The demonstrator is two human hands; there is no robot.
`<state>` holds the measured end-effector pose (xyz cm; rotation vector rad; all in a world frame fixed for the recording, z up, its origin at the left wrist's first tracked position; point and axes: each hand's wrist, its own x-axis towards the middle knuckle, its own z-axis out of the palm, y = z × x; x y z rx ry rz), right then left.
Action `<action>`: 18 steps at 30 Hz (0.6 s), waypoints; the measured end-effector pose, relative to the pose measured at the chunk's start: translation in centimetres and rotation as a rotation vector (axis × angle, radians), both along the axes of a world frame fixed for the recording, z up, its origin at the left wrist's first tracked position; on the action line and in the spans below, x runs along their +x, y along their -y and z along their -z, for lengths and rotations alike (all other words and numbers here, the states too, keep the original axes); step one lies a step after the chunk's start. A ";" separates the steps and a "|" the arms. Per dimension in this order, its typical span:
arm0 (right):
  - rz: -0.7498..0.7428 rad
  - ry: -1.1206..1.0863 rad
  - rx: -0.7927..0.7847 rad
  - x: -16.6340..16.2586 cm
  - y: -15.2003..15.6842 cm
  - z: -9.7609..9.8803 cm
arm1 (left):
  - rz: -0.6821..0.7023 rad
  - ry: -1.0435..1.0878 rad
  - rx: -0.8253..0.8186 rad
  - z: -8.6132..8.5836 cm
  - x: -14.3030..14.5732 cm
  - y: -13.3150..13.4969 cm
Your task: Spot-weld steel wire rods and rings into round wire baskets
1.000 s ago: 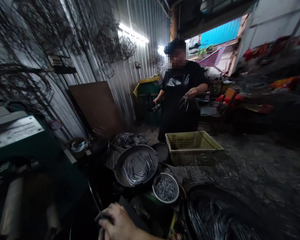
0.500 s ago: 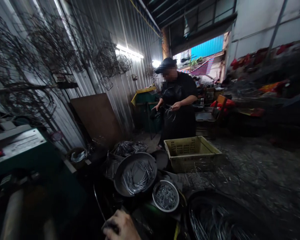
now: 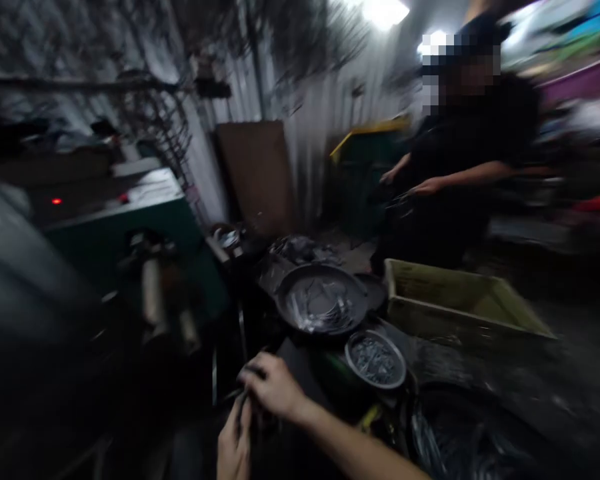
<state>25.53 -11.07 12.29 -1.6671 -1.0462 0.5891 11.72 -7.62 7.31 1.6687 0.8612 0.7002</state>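
The picture is smeared by motion. My right hand (image 3: 274, 390) is low in the middle, its fingers curled round a thin dark wire (image 3: 240, 327) that rises from it. Just below it, my left hand (image 3: 234, 443) pinches at the same dark spot; what it holds is hidden. Right of my hands stands a small metal bowl (image 3: 375, 360) of short metal pieces. Behind that bowl lies a wide dark pan (image 3: 323, 303) of bent wires.
A green machine (image 3: 130, 227) fills the left side. A yellow-green crate (image 3: 460, 303) sits on the floor at the right, a black tub (image 3: 480, 440) of coiled wire nearer me. A person in black (image 3: 470, 160) stands behind the crate, handling wire. A brown board (image 3: 255, 173) leans on the metal wall.
The view has swung left and down, so the machine now fills the left. My left hand has come into view and joined my right hand on the wire.
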 end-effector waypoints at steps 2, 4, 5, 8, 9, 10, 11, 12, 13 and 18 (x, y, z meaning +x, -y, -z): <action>-0.032 -0.086 0.007 0.3 -0.5 0.7 | -0.035 -0.081 0.000 -0.3 -3.5 -0.5; -0.030 -0.115 -0.039 0.9 -1.6 2.1 | -0.185 -0.116 0.003 -0.1 -7.4 -1.3; -0.031 -0.129 -0.068 1.3 -2.5 3.1 | -0.276 -0.120 0.015 0.3 -9.3 -1.8; -0.082 -0.154 -0.087 2.0 -5.4 5.9 | -0.277 -0.172 0.090 2.3 -14.0 -3.2; -0.098 -0.177 -0.090 1.9 -6.2 6.6 | -0.208 -0.215 0.126 3.1 -14.8 -3.7; -0.113 -0.211 -0.100 1.8 -6.8 7.0 | -0.130 -0.267 0.164 3.8 -15.1 -4.2; -0.127 -0.251 -0.115 1.5 -7.3 7.3 | -0.056 -0.317 0.203 4.5 -15.1 -4.7; -0.139 -0.293 -0.132 1.1 -7.7 7.4 | 0.005 -0.356 0.239 5.1 -14.6 -5.2; -0.146 -0.332 -0.151 0.8 -8.0 7.5 | 0.052 -0.379 0.269 5.7 -13.8 -5.6; -0.125 -0.433 -0.236 -0.9 -8.6 8.6 | 0.113 -0.278 0.316 9.2 -8.8 -6.7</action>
